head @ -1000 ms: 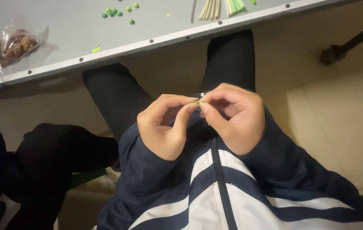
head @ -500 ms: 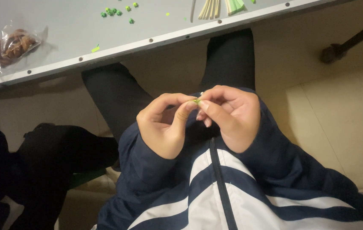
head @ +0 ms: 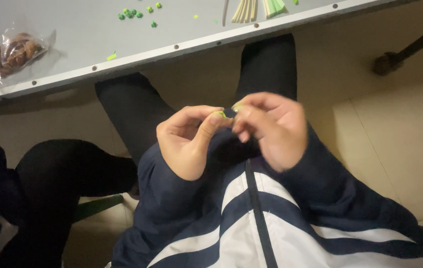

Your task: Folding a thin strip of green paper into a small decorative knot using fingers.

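1. Nearest: navy jacket with white stripes [head: 231, 218], zipper down the middle, both sleeves reaching up toward the hands.
2. Left hand [head: 186, 141]: fingers curled, thumb and forefinger pinched narrow on one end of a small yellow-green paper piece [head: 227, 112].
3. Right hand [head: 271, 130]: motion-blurred, fingertips closed on the other end of the same piece. The piece sits between both hands' fingertips, held over the lap, below the table edge.
4. Under the hands: black trouser legs [head: 137, 111], knees pointing toward the table.
5. Left of frame: a dark bag or garment [head: 48, 183] on the floor; cannot tell which.
6. Further: grey table [head: 72, 39] with a riveted edge strip.
7. On it: clear bag of brown snacks [head: 10, 52] far left, small green paper bits [head: 133, 13] near the middle, cream and green paper strips [head: 256, 7] at the top edge.
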